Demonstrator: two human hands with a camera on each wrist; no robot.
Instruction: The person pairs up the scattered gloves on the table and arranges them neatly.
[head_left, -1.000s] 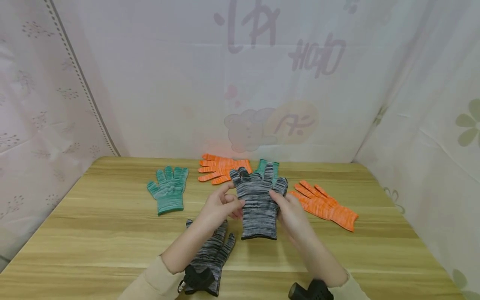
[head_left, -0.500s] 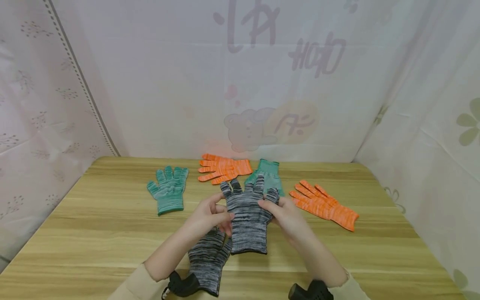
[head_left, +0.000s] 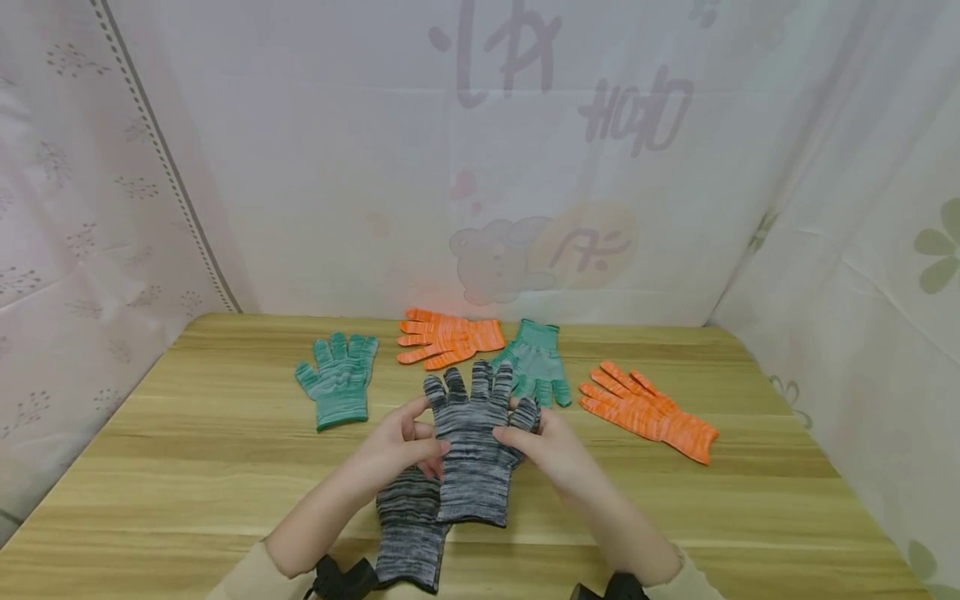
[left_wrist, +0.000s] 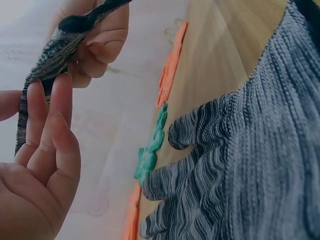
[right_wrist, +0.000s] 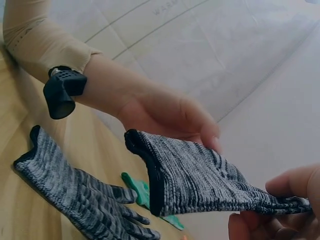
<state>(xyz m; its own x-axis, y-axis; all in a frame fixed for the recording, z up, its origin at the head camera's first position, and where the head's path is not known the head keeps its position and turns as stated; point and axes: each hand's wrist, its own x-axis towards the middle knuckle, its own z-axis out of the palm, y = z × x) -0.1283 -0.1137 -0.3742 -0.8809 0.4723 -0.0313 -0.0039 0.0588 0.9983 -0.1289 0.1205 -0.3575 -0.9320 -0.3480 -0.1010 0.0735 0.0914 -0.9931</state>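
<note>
Between both hands hangs a black-and-grey knit glove (head_left: 474, 467), fingers pointing away and cuff toward me. My left hand (head_left: 399, 443) pinches its left edge between thumb and fingers. On the other edge, near the glove's thumb, my right hand (head_left: 553, 446) grips it with the thumb on top. A matching black-and-grey glove (head_left: 410, 537) lies on the table below, its fingers hidden in the head view by the held glove and my left hand. The right wrist view shows the held glove's open cuff (right_wrist: 155, 175) raised above the lying glove (right_wrist: 75, 195).
A green glove (head_left: 342, 385) lies left on the wooden table (head_left: 187, 467). At the back are an orange glove (head_left: 450, 337) and another green one (head_left: 538, 358), partly covered by the held glove. A second orange glove (head_left: 652, 412) lies right. Printed curtains (head_left: 337, 167) surround the table.
Both hands have carried the held glove left and toward me, so it now overlaps the lying grey glove in the head view. More of the rear green glove shows.
</note>
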